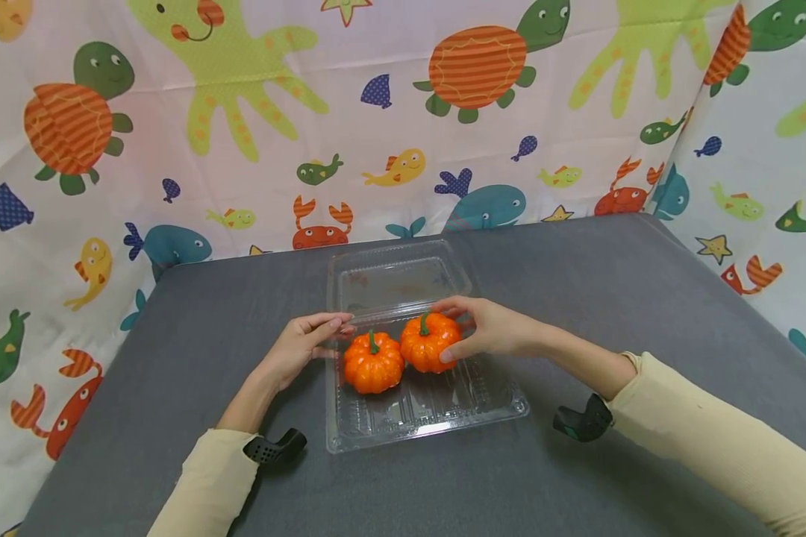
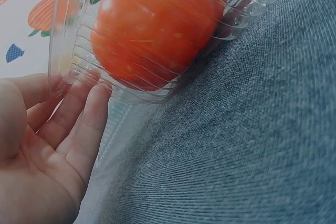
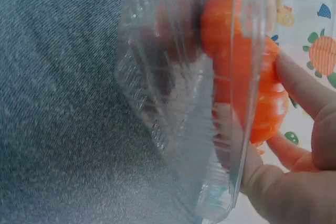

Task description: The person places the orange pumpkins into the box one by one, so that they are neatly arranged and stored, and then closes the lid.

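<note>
A clear plastic clamshell container [image 1: 430, 431] lies with its lid folded back on the grey cloth. Inside its base sits one small orange pumpkin [image 1: 374, 369] with a green stem, toward the left. My right hand [image 1: 493, 328] grips a second pumpkin [image 1: 425, 349] between thumb and fingers, right beside the first and over the base. In the right wrist view this pumpkin [image 3: 272, 111] stands partly above the container's rim. At the container's left side my left hand [image 1: 302, 343] pinches the rim; the left wrist view shows its fingers [image 2: 92, 111] at the plastic edge.
The transparent lid [image 1: 399, 280] lies behind the base, toward the back of the table [image 1: 578, 298]. A white curtain [image 1: 242, 179] printed with sea animals hangs behind and along the sides. Each wrist wears a black camera mount [image 1: 275, 447].
</note>
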Available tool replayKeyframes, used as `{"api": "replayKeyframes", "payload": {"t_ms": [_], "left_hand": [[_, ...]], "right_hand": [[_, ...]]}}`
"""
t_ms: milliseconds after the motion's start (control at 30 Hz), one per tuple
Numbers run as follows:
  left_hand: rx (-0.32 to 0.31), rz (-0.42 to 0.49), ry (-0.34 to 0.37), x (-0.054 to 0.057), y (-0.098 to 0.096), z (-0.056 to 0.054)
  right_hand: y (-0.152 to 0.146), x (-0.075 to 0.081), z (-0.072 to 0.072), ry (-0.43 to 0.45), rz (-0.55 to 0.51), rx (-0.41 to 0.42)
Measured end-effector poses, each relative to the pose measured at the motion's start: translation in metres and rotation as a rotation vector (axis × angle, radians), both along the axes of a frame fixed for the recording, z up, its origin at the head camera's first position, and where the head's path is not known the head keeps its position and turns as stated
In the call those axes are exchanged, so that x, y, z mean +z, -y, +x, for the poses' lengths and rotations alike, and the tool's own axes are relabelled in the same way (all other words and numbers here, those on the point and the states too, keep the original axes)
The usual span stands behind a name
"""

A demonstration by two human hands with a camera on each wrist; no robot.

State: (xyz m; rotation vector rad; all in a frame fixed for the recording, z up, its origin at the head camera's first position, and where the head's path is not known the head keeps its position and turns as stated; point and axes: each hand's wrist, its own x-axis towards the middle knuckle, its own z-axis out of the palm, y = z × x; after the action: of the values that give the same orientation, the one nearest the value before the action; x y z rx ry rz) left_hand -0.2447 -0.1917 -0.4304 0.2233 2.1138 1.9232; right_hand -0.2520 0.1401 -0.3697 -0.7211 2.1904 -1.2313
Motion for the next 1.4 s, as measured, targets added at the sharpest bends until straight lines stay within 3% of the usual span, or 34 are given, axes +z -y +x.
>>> {"api": "replayKeyframes", "payload": {"t_ms": [800,1033,1400], "left_hand": [[-0.004,-0.005,0.002,-0.001,-0.002,0.002],[0.002,-0.012,0.006,-0.001,-0.002,0.002],[0.001,-0.012,0.008,0.0,-0.002,0.003]], "right_hand": [[0.006,0.011,0.006,-0.059,0.198,-0.056],[0.007,0.016,0.005,0.066,0.173,-0.106],[0.003,0.013,0.002,0.084,0.087,-0.166]]}}
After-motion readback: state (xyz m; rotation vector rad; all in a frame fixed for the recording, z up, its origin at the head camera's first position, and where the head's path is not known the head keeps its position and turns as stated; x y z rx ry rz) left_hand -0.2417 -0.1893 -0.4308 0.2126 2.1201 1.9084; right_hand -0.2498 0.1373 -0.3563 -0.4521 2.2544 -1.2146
